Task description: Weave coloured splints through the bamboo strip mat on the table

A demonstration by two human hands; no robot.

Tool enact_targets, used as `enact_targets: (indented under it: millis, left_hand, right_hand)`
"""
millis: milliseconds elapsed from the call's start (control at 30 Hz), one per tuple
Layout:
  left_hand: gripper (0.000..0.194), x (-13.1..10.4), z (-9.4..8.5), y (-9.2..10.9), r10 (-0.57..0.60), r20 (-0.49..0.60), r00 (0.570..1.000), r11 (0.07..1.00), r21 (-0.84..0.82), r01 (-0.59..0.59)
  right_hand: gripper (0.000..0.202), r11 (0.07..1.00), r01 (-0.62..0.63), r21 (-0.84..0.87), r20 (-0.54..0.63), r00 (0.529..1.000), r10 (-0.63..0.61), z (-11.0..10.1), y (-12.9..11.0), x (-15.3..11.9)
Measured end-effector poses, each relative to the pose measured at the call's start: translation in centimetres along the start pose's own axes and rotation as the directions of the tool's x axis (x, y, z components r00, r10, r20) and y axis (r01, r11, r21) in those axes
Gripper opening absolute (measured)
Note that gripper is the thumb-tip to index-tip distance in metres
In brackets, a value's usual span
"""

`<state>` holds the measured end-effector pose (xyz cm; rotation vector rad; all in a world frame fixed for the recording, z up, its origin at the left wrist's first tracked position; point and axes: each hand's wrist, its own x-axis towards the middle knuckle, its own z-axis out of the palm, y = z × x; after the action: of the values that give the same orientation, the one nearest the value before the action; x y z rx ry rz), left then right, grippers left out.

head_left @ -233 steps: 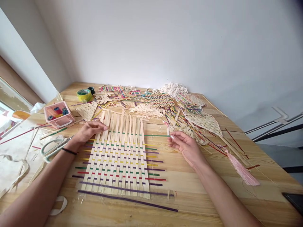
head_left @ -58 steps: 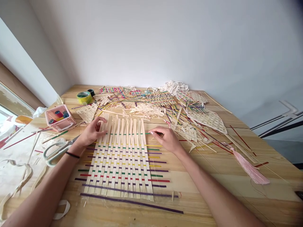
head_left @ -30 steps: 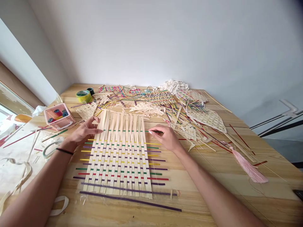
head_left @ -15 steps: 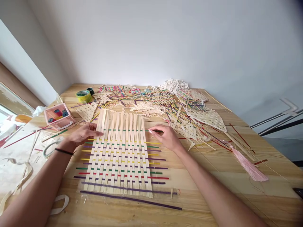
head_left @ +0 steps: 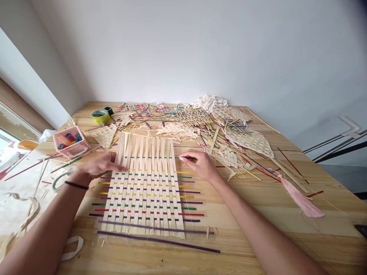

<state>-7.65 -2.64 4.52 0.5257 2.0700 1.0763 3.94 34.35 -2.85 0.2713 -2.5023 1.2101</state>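
A part-woven mat (head_left: 149,192) of pale flat strips, crossed by coloured strips, lies in front of me. Near its far end, a thin green strip (head_left: 149,157) runs through the pale uprights. My right hand (head_left: 197,163) pinches this strip's right end between thumb and fingers, just off the mat's right edge. At the left edge, my left hand (head_left: 103,166) grips the mat, its thumb lying over the outermost pale strips and its fingers partly hidden. Clear tape and purple strips (head_left: 157,240) lie along the near end.
A pink box (head_left: 70,141) with thread spools and a tape roll (head_left: 100,117) stand at the left. Loose coloured strips and scraps (head_left: 177,131) cover the back. A woven fan (head_left: 249,141) with a pink tassel (head_left: 301,196) lies right. Scissors (head_left: 57,182) rest beside my left forearm.
My left thumb has slid slightly nearer to me and to the right over the pale strips. My right hand keeps its pinch on the green strip, almost unmoved.
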Motion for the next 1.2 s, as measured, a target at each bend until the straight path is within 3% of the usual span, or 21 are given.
enact_targets:
  millis: [233,333,433,533,600,700,800,867,1033,1200]
  left_hand:
    - [0.037,-0.1,0.1,0.1,0.012,-0.009,1.000,0.998,-0.057,-0.013]
    - [0.036,-0.1,0.1,-0.1,0.015,0.022,1.000,0.996,-0.085,-0.013]
    - [0.033,0.1,0.0,-0.7,0.045,0.030,0.999,0.991,-0.125,-0.041]
    - [0.032,0.3,-0.2,-1.6,0.089,0.044,0.995,0.981,-0.178,-0.080]
    - [0.030,0.4,-0.3,-2.0,0.111,0.057,0.992,0.976,-0.194,-0.098]
    - [0.027,0.4,-0.3,-2.3,0.134,0.076,0.988,0.970,-0.212,-0.116]
    - [0.031,0.2,-0.1,-2.1,0.157,0.106,0.982,0.957,-0.261,-0.125]
    - [0.031,0.0,0.0,-1.9,0.165,0.110,0.980,0.951,-0.282,-0.128]
    - [0.027,-0.6,0.2,-1.2,0.171,0.084,0.982,0.948,-0.286,-0.141]
    - [0.024,-0.4,0.1,-1.1,0.154,0.074,0.985,0.955,-0.268,-0.129]
  right_hand:
    - [0.021,1.000,-0.024,-0.006,0.019,1.000,0.024,0.1,0.2,0.0]
    - [0.023,0.998,0.028,-0.059,-0.015,0.999,-0.029,-0.2,-0.1,0.1]
    - [0.025,0.983,0.080,-0.163,-0.132,0.986,-0.103,-0.7,-1.6,0.5]
    - [0.025,0.987,0.052,-0.149,-0.184,0.980,-0.080,-0.5,-4.2,1.3]
    - [0.026,0.998,0.005,-0.055,-0.128,0.992,-0.012,0.5,-6.1,2.3]
    - [0.029,0.988,-0.106,0.108,0.067,0.993,0.100,3.0,-8.4,4.8]
    - [0.031,0.957,-0.243,0.161,0.270,0.943,0.194,5.5,-10.3,7.5]
    - [0.029,0.940,-0.306,0.149,0.346,0.907,0.240,6.8,-11.5,8.8]
    - [0.021,0.917,-0.397,0.036,0.355,0.863,0.359,8.6,-13.5,9.7]
    - [0.017,0.866,-0.493,0.080,0.376,0.820,0.432,9.5,-14.1,9.9]
